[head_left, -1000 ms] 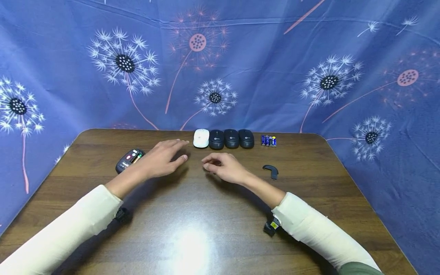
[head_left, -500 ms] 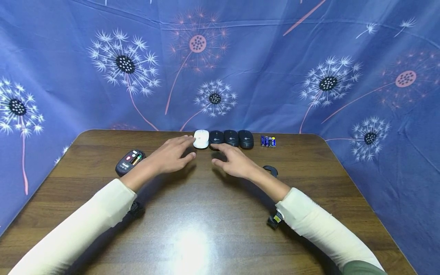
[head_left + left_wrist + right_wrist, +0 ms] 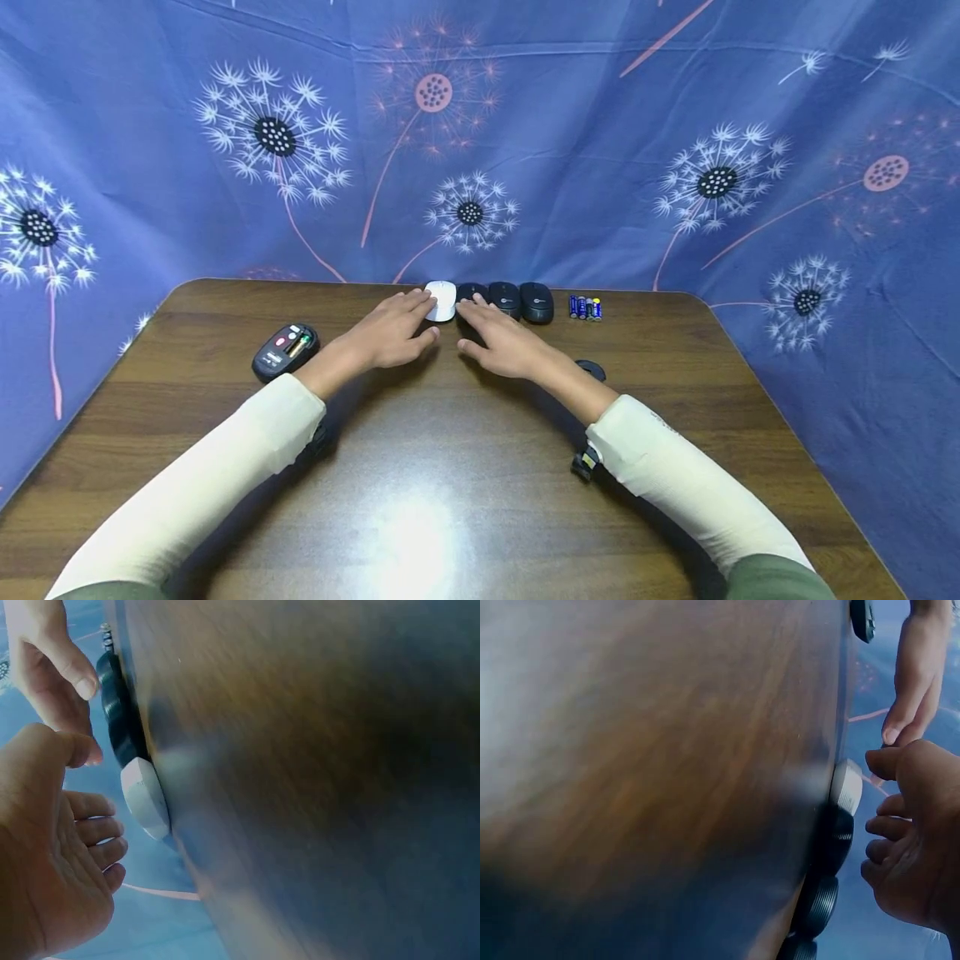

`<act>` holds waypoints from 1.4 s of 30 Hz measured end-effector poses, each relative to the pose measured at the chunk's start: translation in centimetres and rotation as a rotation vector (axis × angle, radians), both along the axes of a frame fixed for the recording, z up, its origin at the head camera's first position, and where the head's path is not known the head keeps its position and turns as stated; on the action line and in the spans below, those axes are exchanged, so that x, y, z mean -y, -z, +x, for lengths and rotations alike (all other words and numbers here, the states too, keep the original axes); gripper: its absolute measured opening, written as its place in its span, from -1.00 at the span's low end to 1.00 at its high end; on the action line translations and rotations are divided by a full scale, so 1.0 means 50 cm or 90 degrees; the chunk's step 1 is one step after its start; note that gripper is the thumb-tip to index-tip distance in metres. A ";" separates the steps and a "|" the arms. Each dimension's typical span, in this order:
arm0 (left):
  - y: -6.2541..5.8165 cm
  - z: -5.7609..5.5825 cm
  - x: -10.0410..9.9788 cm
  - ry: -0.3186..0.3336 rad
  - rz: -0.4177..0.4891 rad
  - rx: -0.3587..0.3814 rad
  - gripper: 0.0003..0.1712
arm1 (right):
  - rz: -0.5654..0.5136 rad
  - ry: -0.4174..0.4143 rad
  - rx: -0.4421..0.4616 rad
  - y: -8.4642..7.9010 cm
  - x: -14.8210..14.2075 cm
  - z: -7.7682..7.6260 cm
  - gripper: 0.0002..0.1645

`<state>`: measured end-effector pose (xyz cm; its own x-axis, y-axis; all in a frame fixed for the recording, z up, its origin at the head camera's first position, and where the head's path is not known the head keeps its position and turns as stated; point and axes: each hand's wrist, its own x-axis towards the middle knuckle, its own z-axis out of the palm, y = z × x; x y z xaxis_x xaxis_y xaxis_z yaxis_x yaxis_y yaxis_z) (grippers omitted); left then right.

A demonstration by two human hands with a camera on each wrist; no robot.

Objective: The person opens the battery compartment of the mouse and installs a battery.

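My left hand (image 3: 390,332) reaches toward the white mouse (image 3: 444,300), its relaxed fingers at the mouse's near left side in the head view. Beside it, my right hand (image 3: 504,342) has its fingers extended over the front of the leftmost black mouse (image 3: 472,290), partly hiding it. The left wrist view shows the left palm (image 3: 56,862) holding nothing, with the white mouse beyond the fingertips. The right palm (image 3: 919,855) likewise holds nothing in the right wrist view. Whether any fingertip touches a mouse I cannot tell.
Two more black mice (image 3: 504,297) (image 3: 537,303) continue the row at the back edge. Several batteries (image 3: 585,307) lie right of them. An upturned black mouse (image 3: 277,357) with its battery slot exposed lies left. A dark curved cover (image 3: 591,369) is partly behind the right forearm.
Both hands have moved forward to the mice, the left also rightward. The right fingers have straightened from a loose curl. The right forearm now covers more of the curved cover. The mice stay in their row.
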<state>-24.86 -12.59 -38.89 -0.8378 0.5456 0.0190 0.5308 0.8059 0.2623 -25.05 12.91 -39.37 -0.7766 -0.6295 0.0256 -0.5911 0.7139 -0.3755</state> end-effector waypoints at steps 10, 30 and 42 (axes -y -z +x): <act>0.018 -0.015 0.018 -0.006 -0.025 0.027 -0.19 | 0.142 -0.050 -0.041 0.047 0.060 -0.064 -0.05; 0.009 -0.028 0.017 0.022 -0.037 0.011 -0.24 | 0.263 -0.056 -0.070 0.007 0.082 -0.057 -0.11; 0.007 -0.013 0.022 0.033 -0.051 0.007 -0.25 | 0.234 -0.073 -0.092 0.054 0.070 -0.069 -0.08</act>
